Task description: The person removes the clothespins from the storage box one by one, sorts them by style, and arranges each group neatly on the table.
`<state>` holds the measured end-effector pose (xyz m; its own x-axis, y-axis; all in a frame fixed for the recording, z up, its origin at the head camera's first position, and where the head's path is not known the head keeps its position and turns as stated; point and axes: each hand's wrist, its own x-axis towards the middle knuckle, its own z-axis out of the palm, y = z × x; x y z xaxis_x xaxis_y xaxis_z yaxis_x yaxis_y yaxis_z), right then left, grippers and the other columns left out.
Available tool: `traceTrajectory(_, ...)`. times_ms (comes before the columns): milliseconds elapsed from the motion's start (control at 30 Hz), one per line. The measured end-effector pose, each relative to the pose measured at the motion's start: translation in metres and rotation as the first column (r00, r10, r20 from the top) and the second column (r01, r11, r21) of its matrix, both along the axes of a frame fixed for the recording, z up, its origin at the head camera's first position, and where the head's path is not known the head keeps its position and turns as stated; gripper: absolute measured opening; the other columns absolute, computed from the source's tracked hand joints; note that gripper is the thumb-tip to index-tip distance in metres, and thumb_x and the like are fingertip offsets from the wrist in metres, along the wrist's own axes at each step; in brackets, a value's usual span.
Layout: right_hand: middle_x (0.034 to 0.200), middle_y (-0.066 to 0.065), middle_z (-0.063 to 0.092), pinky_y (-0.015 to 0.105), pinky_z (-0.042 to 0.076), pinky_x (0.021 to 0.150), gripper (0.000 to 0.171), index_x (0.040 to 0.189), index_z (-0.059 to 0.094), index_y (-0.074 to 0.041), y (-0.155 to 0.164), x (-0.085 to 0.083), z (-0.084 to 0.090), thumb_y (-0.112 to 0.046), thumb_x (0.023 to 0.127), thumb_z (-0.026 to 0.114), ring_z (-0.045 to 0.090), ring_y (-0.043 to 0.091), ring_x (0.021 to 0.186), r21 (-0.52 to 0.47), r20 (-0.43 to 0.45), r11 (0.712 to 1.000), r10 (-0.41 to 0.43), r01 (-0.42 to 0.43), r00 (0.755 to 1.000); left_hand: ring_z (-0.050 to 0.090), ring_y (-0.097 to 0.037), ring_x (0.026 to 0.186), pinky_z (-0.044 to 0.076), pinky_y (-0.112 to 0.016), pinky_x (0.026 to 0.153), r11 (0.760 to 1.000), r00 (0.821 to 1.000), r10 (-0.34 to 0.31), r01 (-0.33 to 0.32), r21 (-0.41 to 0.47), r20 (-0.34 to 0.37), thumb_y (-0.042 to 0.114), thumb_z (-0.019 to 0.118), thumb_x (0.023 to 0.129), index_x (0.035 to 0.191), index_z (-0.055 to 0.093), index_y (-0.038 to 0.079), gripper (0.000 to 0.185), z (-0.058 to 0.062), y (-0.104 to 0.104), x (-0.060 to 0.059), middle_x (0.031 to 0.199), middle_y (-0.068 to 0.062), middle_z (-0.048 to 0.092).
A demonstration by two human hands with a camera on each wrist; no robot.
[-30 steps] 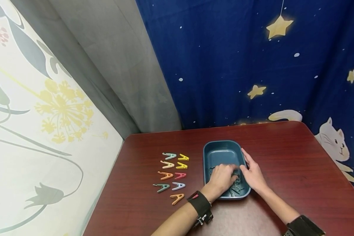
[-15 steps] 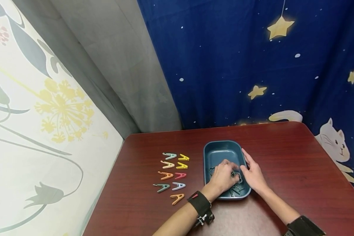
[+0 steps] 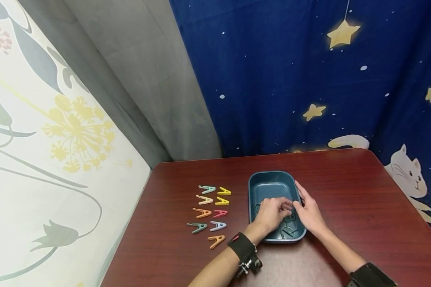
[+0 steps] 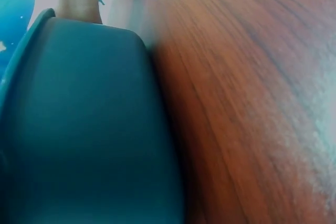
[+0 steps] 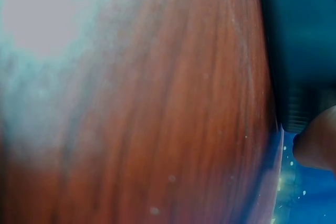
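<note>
A dark teal rectangular tray (image 3: 273, 176) stands on the table in the head view. My left hand (image 3: 271, 213) reaches into it from the left, fingers bent toward the right rim; what they hold cannot be told. Several thin dark outlined pieces (image 3: 288, 232) lie in the near half of the tray, partly hidden beneath that hand. My right hand (image 3: 310, 213) grips the tray's right side, thumb at the rim and fingers along the outer wall. In the left wrist view the tray wall (image 4: 94, 119) fills the left side. A fingertip (image 5: 320, 142) touches the tray's underside edge in the right wrist view.
Left of the tray, several small plastic clothespins lie in two columns, among them a yellow clothespin (image 3: 222, 201), a red clothespin (image 3: 220, 213) and an orange clothespin (image 3: 216, 241). The reddish-brown table (image 3: 352, 187) ends at curtains behind and a patterned white cloth (image 3: 75, 179) on the left.
My left hand's fingers have shifted slightly inside the tray, toward the right rim, and more of the near pieces shows. The right hand keeps its grip; the clothespins stay put.
</note>
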<state>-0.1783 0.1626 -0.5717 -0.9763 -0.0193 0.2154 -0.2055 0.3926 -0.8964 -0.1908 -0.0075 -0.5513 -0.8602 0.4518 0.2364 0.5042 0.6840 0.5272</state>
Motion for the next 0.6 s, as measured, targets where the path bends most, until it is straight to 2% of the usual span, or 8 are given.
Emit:
traceTrajectory(67, 0.164, 0.027, 0.037, -0.002, 0.026, 0.095, 0.069, 0.167, 0.030, -0.003, 0.000, 0.001, 0.001, 0.008, 0.102, 0.050, 0.042, 0.048, 0.145, 0.001, 0.005, 1.000, 0.000, 0.000, 1.000, 0.064, 0.018, 0.085, 0.046, -0.006, 0.080, 0.998, 0.998, 0.019, -0.022, 0.058, 0.054, 0.022, 0.086, 0.092, 0.113, 0.081, 0.026, 0.022, 0.002, -0.002, 0.000, 0.094, 0.020, 0.079)
traceTrajectory(167, 0.164, 0.027, 0.036, -0.002, 0.026, 0.095, 0.070, 0.167, 0.030, -0.003, 0.000, 0.001, 0.002, 0.008, 0.101, 0.051, 0.042, 0.048, 0.145, -0.004, 0.002, 1.000, 0.004, -0.004, 1.000, 0.065, 0.018, 0.084, 0.047, -0.008, 0.075, 0.988, 0.992, 0.043, -0.060, 0.143, 0.120, 0.021, 0.087, 0.090, 0.112, 0.081, 0.026, 0.023, 0.007, -0.006, -0.001, 0.093, 0.019, 0.079)
traceTrajectory(267, 0.163, 0.028, 0.038, -0.002, 0.026, 0.095, 0.069, 0.166, 0.031, -0.002, -0.001, 0.001, 0.002, 0.009, 0.101, 0.052, 0.043, 0.049, 0.144, -0.003, -0.013, 1.000, -0.001, 0.001, 1.000, 0.066, 0.017, 0.083, 0.049, -0.008, 0.070, 0.974, 0.986, 0.028, -0.063, 0.218, 0.162, 0.018, 0.085, 0.092, 0.113, 0.081, 0.022, 0.022, 0.015, -0.014, -0.005, 0.095, 0.017, 0.080)
traceTrajectory(433, 0.164, 0.027, 0.038, -0.003, 0.024, 0.095, 0.069, 0.166, 0.031, -0.003, -0.001, 0.000, 0.001, 0.008, 0.102, 0.052, 0.043, 0.048, 0.145, 0.004, 0.004, 1.000, -0.005, 0.005, 1.000, 0.067, 0.011, 0.081, 0.053, -0.011, 0.074, 0.960, 0.989, -0.018, -0.024, 0.279, 0.148, 0.017, 0.079, 0.098, 0.119, 0.079, 0.015, 0.021, 0.030, -0.032, -0.013, 0.102, 0.011, 0.080)
traceTrajectory(600, 0.166, 0.025, 0.035, -0.003, 0.024, 0.094, 0.069, 0.167, 0.030, -0.004, -0.001, 0.000, 0.001, 0.007, 0.102, 0.051, 0.040, 0.047, 0.147, 0.001, 0.032, 1.000, -0.008, 0.008, 0.999, 0.065, 0.002, 0.081, 0.054, -0.017, 0.072, 0.958, 0.992, -0.011, -0.026, 0.284, 0.128, 0.018, 0.073, 0.103, 0.125, 0.077, 0.015, 0.023, 0.045, -0.055, -0.025, 0.108, 0.007, 0.079)
